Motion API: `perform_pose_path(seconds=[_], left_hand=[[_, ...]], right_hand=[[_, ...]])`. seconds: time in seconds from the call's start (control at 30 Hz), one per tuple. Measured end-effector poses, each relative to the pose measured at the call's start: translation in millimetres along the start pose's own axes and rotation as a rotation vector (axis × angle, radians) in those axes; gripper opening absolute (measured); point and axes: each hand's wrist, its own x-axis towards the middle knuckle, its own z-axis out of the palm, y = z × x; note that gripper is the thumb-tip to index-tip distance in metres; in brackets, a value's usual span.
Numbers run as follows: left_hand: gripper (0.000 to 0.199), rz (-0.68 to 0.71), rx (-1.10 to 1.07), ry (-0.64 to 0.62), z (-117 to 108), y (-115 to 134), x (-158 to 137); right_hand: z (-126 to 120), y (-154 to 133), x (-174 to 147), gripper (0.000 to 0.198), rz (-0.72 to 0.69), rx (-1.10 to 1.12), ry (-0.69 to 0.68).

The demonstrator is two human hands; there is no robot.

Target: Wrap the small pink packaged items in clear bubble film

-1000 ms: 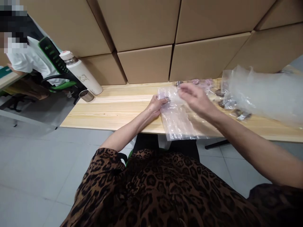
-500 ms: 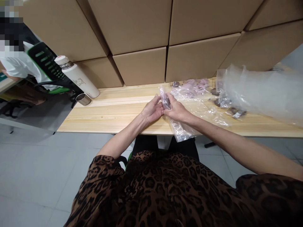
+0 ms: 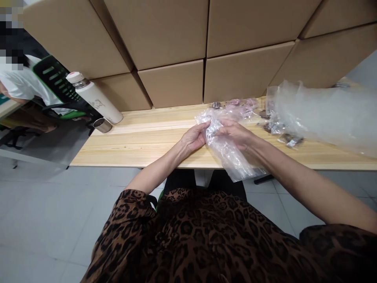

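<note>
Both hands closed on a clear plastic bag (image 3: 232, 157) at the near edge of the desk (image 3: 141, 137): left hand (image 3: 193, 139) pinching its top, right hand (image 3: 235, 133) gripping alongside, bag hanging over the edge.

I see both forearms stretched forward to mid-frame; my left hand (image 3: 193, 139) pinches with curled fingers, my right hand (image 3: 235, 133) just beside it, fingers closed, palm down.
</note>
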Motion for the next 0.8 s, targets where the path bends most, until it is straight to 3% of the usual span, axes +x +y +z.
perform_pose_path(seconds=[0.17, 0.23, 0.33, 0.47, 0.6, 0.7, 0.8], left_hand=[[0.014, 0.124, -0.038, 0.062, 0.1, -7.7, 6.0], [0.014, 0.168, -0.042, 0.086, 1.0, -8.8, 6.8], [0.02, 0.196, -0.048, 0.147, 4.4, -11.2, 7.8], [0.023, 0.206, -0.089, 0.188, 9.5, -14.3, 7.8], [0.032, 0.168, -0.149, 0.139, 8.6, -8.5, -0.4], [0.017, 0.108, -0.234, 0.07, 2.9, 0.9, -9.6], [0.05, 0.053, -0.328, -0.003, -2.8, 7.4, -14.0]], right_hand=[[-6.9, 3.0, -17.1, 0.081, -0.37, -0.771, 0.226], [0.0, 6.5, -24.8, 0.09, -0.44, -0.947, 0.179], [17.5, 17.0, -28.1, 0.092, -0.401, -1.116, 0.064], [33.2, 32.3, -16.2, 0.091, -0.379, -1.225, 0.143], [29.9, 42.0, -0.7, 0.088, -0.446, -1.213, 0.228], [23.8, 46.8, 4.8, 0.087, -0.547, -1.163, 0.243], [21.7, 47.9, 3.5, 0.087, -0.65, -1.091, 0.227]])
